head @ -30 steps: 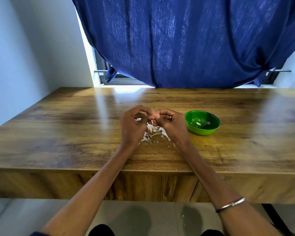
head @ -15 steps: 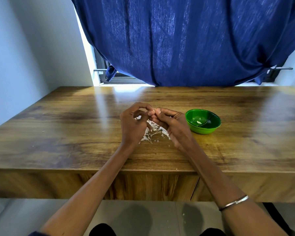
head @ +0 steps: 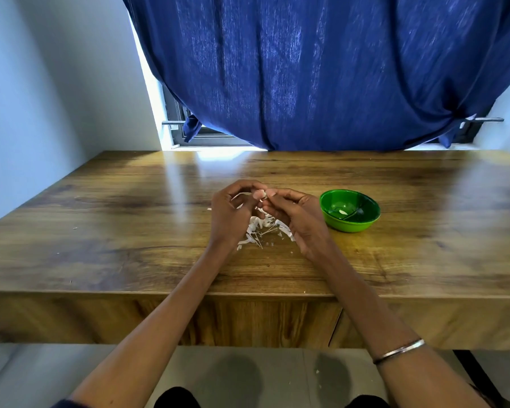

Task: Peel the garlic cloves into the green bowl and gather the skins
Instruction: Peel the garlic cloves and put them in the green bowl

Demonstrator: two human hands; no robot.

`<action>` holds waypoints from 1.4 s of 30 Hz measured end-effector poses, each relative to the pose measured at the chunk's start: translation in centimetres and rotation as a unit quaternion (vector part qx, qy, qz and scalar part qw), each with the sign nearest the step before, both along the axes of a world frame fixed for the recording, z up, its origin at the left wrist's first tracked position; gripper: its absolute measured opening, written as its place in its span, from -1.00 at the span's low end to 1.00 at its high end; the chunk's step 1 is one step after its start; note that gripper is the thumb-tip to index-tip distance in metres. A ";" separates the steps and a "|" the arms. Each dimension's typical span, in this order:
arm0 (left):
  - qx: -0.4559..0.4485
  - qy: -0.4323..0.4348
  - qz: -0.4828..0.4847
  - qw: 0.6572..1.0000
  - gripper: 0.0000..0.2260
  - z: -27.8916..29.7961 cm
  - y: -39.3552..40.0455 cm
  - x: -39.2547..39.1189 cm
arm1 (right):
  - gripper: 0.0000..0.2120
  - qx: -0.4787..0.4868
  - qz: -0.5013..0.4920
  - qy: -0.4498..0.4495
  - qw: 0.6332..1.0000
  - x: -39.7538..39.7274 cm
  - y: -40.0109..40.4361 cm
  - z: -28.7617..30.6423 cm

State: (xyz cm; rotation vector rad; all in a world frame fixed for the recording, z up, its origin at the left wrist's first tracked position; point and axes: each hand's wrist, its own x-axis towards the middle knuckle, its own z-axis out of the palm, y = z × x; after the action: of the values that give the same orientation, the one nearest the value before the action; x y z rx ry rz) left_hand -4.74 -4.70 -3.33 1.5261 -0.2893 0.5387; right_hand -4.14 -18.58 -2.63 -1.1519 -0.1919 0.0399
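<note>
Because the work is done over one spot, the tabletop [head: 106,231] carries everything within short reach of the two hands, which meet near its middle. Largest of the items is the green bowl [head: 350,222], standing upright just to the right of the right hand's grip, apparently placed there so a finished clove can be dropped in with a small sideways move; one pale piece lies on its floor. Directly beneath both grips lies the heap of skins [head: 262,231], loose white strips and thin stems, evidently falling where they are stripped, which keeps them together for gathering later. The left hand [head: 233,214] has its fingers curled, pinching a garlic clove [head: 260,194] from the left. The right hand [head: 299,216] is likewise curled, fingertips nipping the same clove from the right, seemingly to pull skin away. The clove is held raised above the heap, clear of the tabletop. How much skin remains on it cannot be told. Judgement: peeling is under way; gathering is not yet begun.
</note>
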 end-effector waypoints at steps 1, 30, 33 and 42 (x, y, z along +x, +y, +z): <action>-0.006 0.004 0.000 1.000 -0.82 0.0 0.0 0.0 | -0.87 0.004 -0.001 0.002 1.000 0.0 0.0 0.0; 0.069 0.047 0.065 0.994 -0.86 -0.4 0.3 0.7 | -0.91 -0.204 -0.128 -0.133 0.961 0.9 0.2 -1.1; 0.090 0.042 0.090 0.991 -0.82 -0.5 0.2 0.7 | -0.89 -0.229 -0.130 -0.171 0.949 0.5 0.3 -1.0; 0.153 -0.012 0.113 0.982 -0.82 -1.3 0.3 1.0 | -0.95 -0.193 -0.091 -0.114 0.970 1.0 0.0 -1.4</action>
State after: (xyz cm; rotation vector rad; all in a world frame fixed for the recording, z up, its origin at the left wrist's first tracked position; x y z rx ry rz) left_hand -3.74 -4.45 -4.61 1.8660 -0.2263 0.7161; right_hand -3.15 -18.59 -4.01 -1.5586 -0.2897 -0.2292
